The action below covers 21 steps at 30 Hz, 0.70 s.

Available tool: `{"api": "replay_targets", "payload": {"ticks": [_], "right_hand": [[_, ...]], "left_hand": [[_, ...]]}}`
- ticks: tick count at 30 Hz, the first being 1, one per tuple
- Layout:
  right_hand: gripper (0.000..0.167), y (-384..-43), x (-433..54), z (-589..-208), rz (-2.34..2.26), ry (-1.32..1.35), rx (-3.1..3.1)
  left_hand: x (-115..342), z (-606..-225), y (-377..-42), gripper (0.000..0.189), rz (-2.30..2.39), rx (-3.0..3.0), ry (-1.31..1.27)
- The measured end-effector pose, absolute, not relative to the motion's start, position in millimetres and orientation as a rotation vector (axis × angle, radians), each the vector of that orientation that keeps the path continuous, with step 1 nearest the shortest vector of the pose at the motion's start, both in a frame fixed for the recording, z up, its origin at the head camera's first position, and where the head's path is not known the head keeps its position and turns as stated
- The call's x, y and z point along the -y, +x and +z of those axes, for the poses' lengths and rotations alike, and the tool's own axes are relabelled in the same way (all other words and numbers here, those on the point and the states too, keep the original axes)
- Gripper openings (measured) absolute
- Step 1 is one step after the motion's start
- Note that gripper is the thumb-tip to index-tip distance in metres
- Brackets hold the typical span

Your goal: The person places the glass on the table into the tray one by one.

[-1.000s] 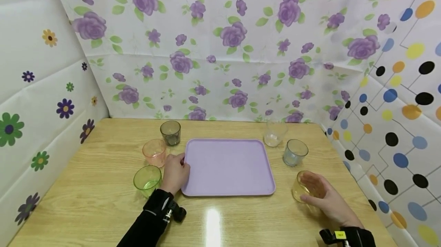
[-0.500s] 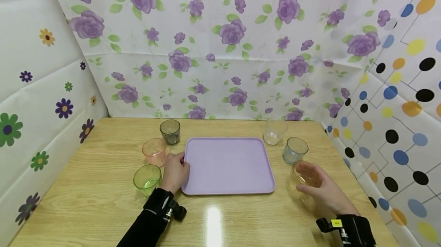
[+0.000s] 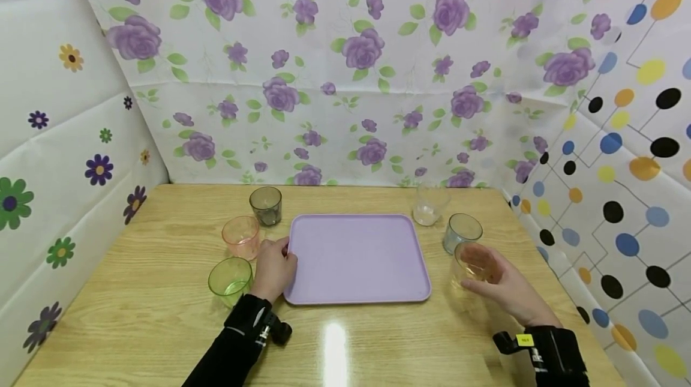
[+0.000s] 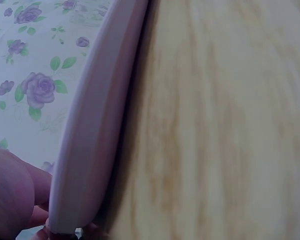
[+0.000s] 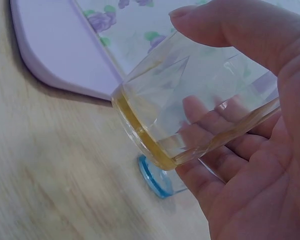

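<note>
A lilac tray lies flat in the middle of the table. My left hand grips its left edge; in the left wrist view the tray's side wall runs up from the fingertips. Off to the right, my right hand holds a yellowish glass by its side, thumb on one face and fingers round the other. The right wrist view has this glass raised off the wood and tilted. A bluish glass stands just behind it, partly seen below it in that view.
Left of the tray stand a green glass, a pink glass and a dark grey glass. A colourless glass is near the tray's back right corner. Patterned cloth walls enclose the wooden table behind and at both sides.
The right hand has lifted the yellowish glass and moved it away from me and slightly left, toward the bluish glass. The left hand stays at the tray's edge.
</note>
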State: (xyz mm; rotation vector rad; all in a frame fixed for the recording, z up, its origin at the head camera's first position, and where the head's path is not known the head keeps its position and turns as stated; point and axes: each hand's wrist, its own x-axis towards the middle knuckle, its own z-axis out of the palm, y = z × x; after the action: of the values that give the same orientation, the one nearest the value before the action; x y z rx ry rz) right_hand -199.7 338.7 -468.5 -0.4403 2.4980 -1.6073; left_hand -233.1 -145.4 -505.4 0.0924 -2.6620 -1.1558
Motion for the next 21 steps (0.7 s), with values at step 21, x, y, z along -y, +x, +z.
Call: {"api": "replay_targets", "payload": {"ticks": [21], "right_hand": [[0.069,-207,-327,-447,-1.549,-0.455,-2.537]], "left_hand": [[147,-508,-235,0.048,-1.168,2.672,0.079]]}}
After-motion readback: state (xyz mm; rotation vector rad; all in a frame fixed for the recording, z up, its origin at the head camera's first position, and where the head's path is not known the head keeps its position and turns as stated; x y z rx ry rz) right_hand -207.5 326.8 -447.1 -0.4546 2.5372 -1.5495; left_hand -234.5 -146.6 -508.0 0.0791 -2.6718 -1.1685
